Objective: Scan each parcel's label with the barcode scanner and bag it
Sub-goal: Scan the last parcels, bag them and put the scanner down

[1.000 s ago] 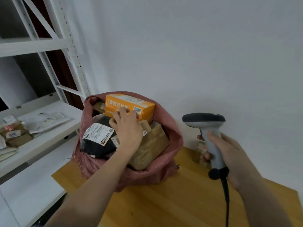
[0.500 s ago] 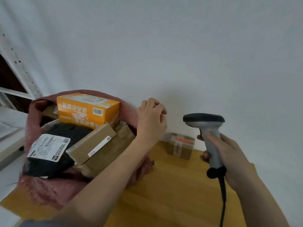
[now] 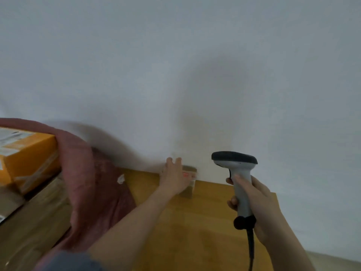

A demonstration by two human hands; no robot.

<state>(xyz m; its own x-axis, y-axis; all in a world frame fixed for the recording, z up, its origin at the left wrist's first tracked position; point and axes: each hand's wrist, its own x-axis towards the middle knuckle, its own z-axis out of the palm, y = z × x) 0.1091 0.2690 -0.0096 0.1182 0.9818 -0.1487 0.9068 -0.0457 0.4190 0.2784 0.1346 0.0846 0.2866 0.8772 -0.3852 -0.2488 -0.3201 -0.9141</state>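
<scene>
A small brown parcel point(image 3: 189, 189) with a red-printed label stands on the wooden table point(image 3: 205, 227), against the white wall. My left hand point(image 3: 172, 178) lies over its left side, fingers stretched up toward the wall; most of the parcel is hidden under the palm. Whether the thumb wraps it is hidden. To the right, my right hand point(image 3: 260, 208) grips the handle of a grey barcode scanner point(image 3: 234, 160), held upright above the table with its dark head facing left. A red woven bag point(image 3: 88, 182) sits at the left.
The bag holds an orange box point(image 3: 29, 153) on top of brown cardboard parcels point(image 3: 35, 216). The scanner's black cable point(image 3: 251, 249) hangs down at the bottom. The wall runs close behind the table, whose right edge lies just past my right hand.
My left hand left the bag, moved right and reached the small brown parcel by the wall. The view swung right, so the shelf is out of sight. The scanner hand stayed put.
</scene>
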